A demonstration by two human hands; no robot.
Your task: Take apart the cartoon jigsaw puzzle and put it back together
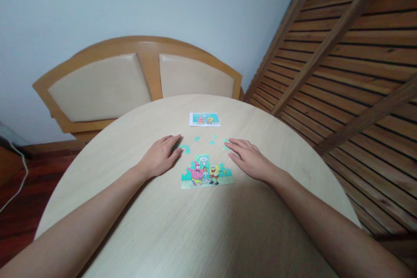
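A partly joined jigsaw puzzle (206,176) with a pink starfish, a squid and a yellow sponge figure lies flat on the round table. Its lower edge is straight and its upper edge is uneven. My left hand (162,155) rests to its upper left, fingers spread, beside a few turquoise puzzle pieces (186,149). On the other side, my right hand (249,156) lies with fingers stretched out, the fingertips at a turquoise puzzle piece (226,147) that they partly cover. More loose pieces (212,142) are scattered between the hands.
A printed reference picture (205,119) lies beyond the loose pieces on the wooden table (182,230). Behind the table stands a wood-framed backrest (100,89) with cream panels, against a pale wall. A slatted wooden screen (352,74) rises at the right. A white cable (23,173) hangs at far left.
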